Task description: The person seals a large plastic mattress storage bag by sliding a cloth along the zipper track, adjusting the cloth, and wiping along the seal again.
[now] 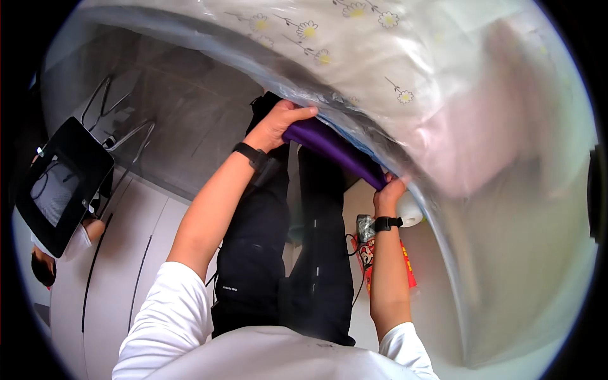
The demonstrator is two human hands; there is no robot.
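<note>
Purple cloth [335,149] stretched between both hands along the edge of a flowered cover [307,35].

Head view: the left hand [276,124] grips one end, thumb extended; the right hand [389,195] grasps the other. Black trousers [253,253] show behind, with a red packet [408,269] near the right arm [388,272] and a chair [92,152] off to the left.

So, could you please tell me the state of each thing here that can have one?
Cloth: stretched between both hands.
Left hand: closed on one end of the cloth.
Right hand: closed on the other end.
Sheet: spread out, its edge along the cloth.
Wristbands: both worn.
Red bag: partly hidden; open or shut unclear.
</note>
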